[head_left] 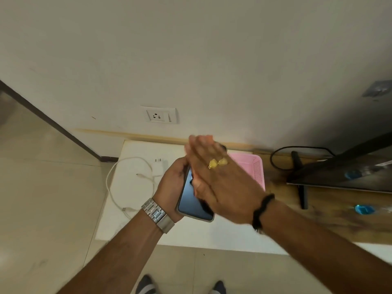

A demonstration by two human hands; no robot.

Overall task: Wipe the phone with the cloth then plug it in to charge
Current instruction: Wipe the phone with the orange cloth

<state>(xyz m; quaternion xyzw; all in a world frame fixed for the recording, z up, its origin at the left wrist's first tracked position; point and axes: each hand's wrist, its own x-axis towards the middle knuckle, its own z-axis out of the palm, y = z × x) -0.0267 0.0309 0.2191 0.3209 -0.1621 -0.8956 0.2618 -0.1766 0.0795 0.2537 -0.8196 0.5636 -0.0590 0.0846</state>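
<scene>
From the head camera we see the phone (196, 205) held above the white worktop (135, 225), screen up. Its long axis runs from near-left to far-right, the near end towards us and the far end hidden under our right hand (220, 179). Our left hand (172, 183) grips its left edge, fingers curled round it. The right hand lies flat over the far half of the screen with straight fingers together, blurred; we cannot tell whether a cloth is beneath it. To the left on the worktop lie the white charger (159, 166) and its cable (118, 187), unplugged. The wall socket (159, 115) sits farther back. A pink basket (254, 166) stands just right of the hands.
</scene>
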